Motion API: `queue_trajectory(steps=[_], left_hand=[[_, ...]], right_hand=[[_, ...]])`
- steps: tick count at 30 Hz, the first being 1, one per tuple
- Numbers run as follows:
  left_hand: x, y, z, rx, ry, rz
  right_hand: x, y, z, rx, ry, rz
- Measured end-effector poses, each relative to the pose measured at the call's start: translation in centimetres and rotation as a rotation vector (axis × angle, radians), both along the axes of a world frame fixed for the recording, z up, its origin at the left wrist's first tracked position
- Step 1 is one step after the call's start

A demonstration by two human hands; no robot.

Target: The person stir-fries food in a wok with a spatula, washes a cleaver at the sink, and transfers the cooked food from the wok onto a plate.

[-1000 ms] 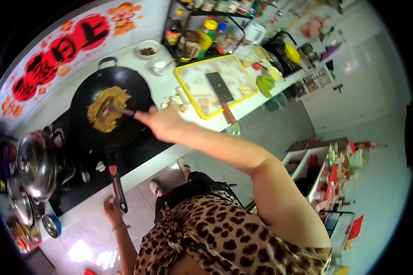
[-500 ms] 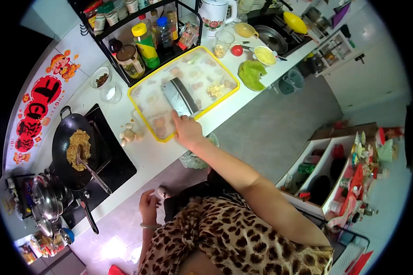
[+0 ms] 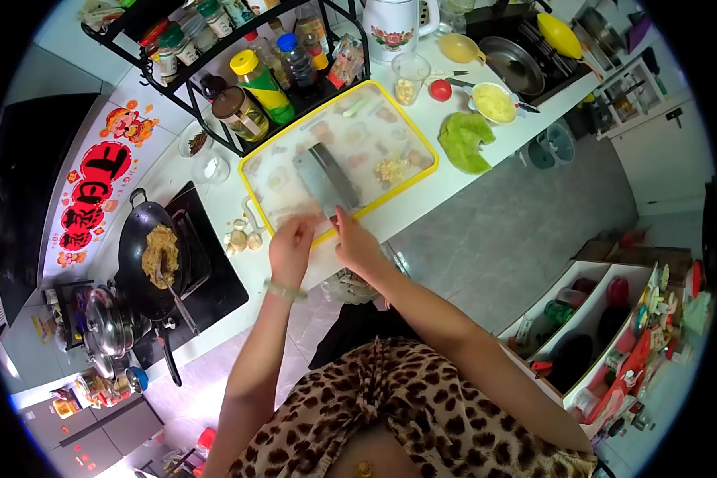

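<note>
My left hand (image 3: 291,245) is over the near left edge of the yellow-rimmed cutting board (image 3: 272,163); its fingertips are smeared by motion. Beside it, my right hand (image 3: 358,245) is at the board's front edge, its fingers drawn together near the close end of a cleaver (image 3: 325,177). Whether anything is between those fingers is hidden. The cleaver lies on the board with its wide blade showing. Chopped pale bits (image 3: 392,169) form a small heap to its right, and a green-white piece (image 3: 362,105) rests near the far edge.
Garlic bulbs (image 3: 239,239) lie left of the board, near a wok of food (image 3: 161,253) on the cooktop. Behind stands a black rack (image 3: 215,119) with bottles and jars. To the right are a green leaf (image 3: 464,143), a tomato (image 3: 440,90) and a bowl (image 3: 494,103).
My left hand has risen from beside my body to the board. My right hand has pulled back slightly from the cleaver, which appears to lie flatter. The view has shifted.
</note>
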State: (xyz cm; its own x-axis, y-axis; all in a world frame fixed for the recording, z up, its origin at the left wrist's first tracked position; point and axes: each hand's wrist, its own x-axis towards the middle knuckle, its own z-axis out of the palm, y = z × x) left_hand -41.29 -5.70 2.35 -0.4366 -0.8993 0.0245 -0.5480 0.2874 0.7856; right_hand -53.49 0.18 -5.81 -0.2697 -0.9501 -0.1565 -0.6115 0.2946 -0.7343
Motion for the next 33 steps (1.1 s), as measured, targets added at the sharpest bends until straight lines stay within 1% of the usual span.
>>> queue_trajectory(steps=[1,2,3,4,6,8,10,12,14,16,17,19,20,21,22,23,24,25,27,28,30,31,33], left_hand=[[-1.7,-1.7,-0.6,-0.173,-0.024,-0.031],[-3.2,-3.5,-1.6,-0.267,-0.092,-0.073],[-4.5,-5.1,-2.7,-0.361,-0.157,-0.111],[-5.8,-6.0,-3.5,-0.357,-0.152,-0.108],[-7.8,-7.1,-4.8,-0.424,-0.199,-0.113],[-8.2,-7.7,-5.6,-0.396,-0.235,-0.161],[-8.3,-7.3,-6.2,-0.358,-0.271,-0.220],[-7.8,-6.8,-6.1,-0.505,-0.192,-0.243],[-7.1,-5.3,-4.8,-0.499,-0.185,-0.308],[-5.7,-2.9,-3.6,-0.492,-0.208,-0.395],[-4.6,-1.7,-3.2,-0.492,-0.232,-0.426],[-2.0,1.2,-4.6,-0.367,-0.208,-0.521],[-1.4,2.8,-4.4,-0.255,-0.215,-0.566],[-1.5,3.7,-3.9,-0.197,-0.215,-0.592],[-1.5,4.7,-3.3,-0.138,-0.216,-0.615],[-1.9,5.5,-2.9,-0.132,-0.200,-0.631],[-2.2,6.0,-2.6,-0.128,-0.188,-0.644],[-2.4,5.9,-2.6,-0.128,-0.191,-0.645],[-3.9,5.1,-3.0,-0.157,-0.284,-0.628],[-4.7,4.7,-3.1,-0.153,-0.280,-0.624],[-6.1,3.3,-3.3,-0.274,-0.118,-0.434],[-6.8,2.3,-4.1,-0.251,-0.081,-0.401],[-8.7,0.1,-5.4,-0.220,-0.049,-0.369]], right_hand=[[-0.7,0.3,0.4,0.004,-0.014,-0.011],[-1.3,0.7,0.8,0.008,-0.028,-0.022],[-1.9,1.1,1.4,0.030,0.020,0.002],[-2.3,1.5,1.9,0.053,0.065,0.029],[-2.9,2.2,2.8,0.082,0.071,0.048],[-3.2,2.9,3.4,0.111,0.065,0.052],[-3.9,4.5,4.1,0.076,0.056,0.034],[-4.7,6.2,5.4,0.106,0.084,0.045],[-5.5,8.2,6.2,0.136,0.117,0.053],[-6.7,10.9,6.8,0.064,0.139,0.044],[-7.5,12.1,7.1,0.072,0.144,0.032],[-9.4,14.4,8.1,-0.003,0.177,-0.085],[-10.2,15.3,8.9,-0.033,0.248,-0.112],[-10.9,16.0,9.9,-0.026,0.258,-0.121],[-11.5,16.6,11.0,-0.132,-0.044,-0.237],[-11.7,16.8,11.5,-0.239,-0.351,-0.345],[-12.0,16.5,11.1,-0.276,-0.508,-0.458],[-12.8,15.8,10.8,-0.275,-0.511,-0.458],[-15.6,14.0,10.0,-0.015,-0.499,-0.591],[-16.8,12.9,8.8,-0.011,-0.495,-0.588],[-18.7,10.6,5.7,0.024,-0.063,-0.453],[-19.0,9.2,5.6,0.028,-0.068,-0.447],[-19.1,6.6,5.4,-0.007,0.044,-0.394]])
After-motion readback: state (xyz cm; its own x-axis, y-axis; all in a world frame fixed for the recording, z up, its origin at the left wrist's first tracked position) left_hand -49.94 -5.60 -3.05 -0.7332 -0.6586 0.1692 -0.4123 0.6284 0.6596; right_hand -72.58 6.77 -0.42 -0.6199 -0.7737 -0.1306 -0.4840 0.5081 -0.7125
